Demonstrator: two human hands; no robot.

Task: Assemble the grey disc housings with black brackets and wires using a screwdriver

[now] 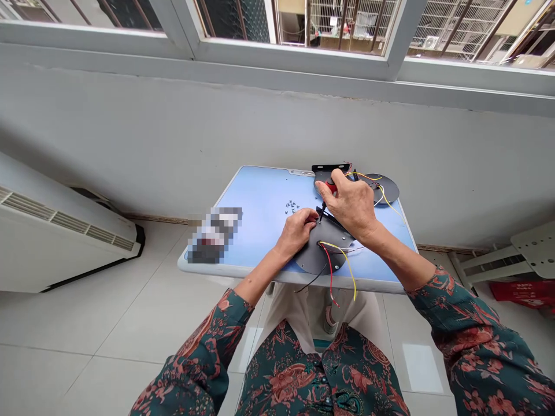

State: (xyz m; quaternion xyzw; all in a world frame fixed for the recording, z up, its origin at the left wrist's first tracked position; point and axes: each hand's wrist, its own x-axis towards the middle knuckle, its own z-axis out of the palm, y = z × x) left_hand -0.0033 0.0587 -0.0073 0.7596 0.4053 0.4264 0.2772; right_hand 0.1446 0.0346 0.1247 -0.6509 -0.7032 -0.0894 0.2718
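Note:
My right hand (353, 202) is closed around the red handle of a screwdriver (323, 211). The dark shaft points down at a screw near the upper edge of a round dark grey plate (318, 257). My left hand (298, 232) grips this plate at its upper left edge, with the fingers bunched by the screwdriver tip. Red, yellow, white and black wires (332, 271) come out of the plate's middle, and some hang over the table's front edge. A black bracket along the plate's far edge is partly hidden by my right hand.
Several small screws (292, 206) lie loose on the blue table (260, 190). Behind my right hand is another dark round plate (390, 189) with wires, beside a slotted black bracket (329, 168). A blurred-out patch (214, 237) covers the left end. The wall stands close behind.

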